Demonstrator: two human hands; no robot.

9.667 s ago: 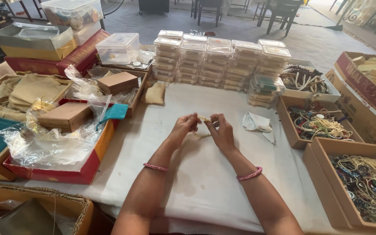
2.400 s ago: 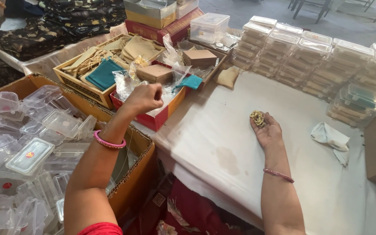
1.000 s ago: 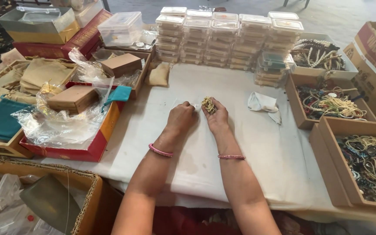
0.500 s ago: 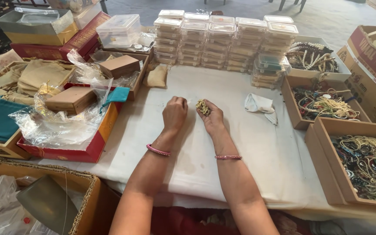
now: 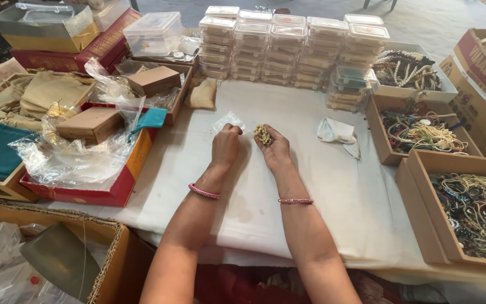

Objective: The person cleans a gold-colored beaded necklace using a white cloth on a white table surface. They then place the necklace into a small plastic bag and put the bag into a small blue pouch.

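A white cloth covers the tabletop (image 5: 288,186), and the work sits near its middle. Behind it stands a row of stacked clear plastic boxes (image 5: 288,48). Open cardboard trays of beaded necklaces (image 5: 479,214) line the right edge, and a red box with crinkled plastic wrap (image 5: 80,163) lies at the left. A crumpled white cloth (image 5: 338,134) rests just right of the hands.

The right hand (image 5: 275,147) lies palm up on the cloth, its fingers curled loosely around a small jewellery piece (image 5: 263,134). The piece is a gold-toned cluster with pale and dark specks; it is too small to tell its exact shape, though it may be an earring or pendant. It sits at the fingertips, toward the left hand.

The left hand (image 5: 225,147) rests knuckles up, fingers pinched together on the edge of a small clear plastic pouch (image 5: 227,121) that lies flat on the cloth just beyond it. Each wrist wears a pink bangle.

Half a second ago no pouch showed at the left hand's fingertips; now it is in view. The jewellery piece has stayed in the right hand, and both hands sit about where they were.
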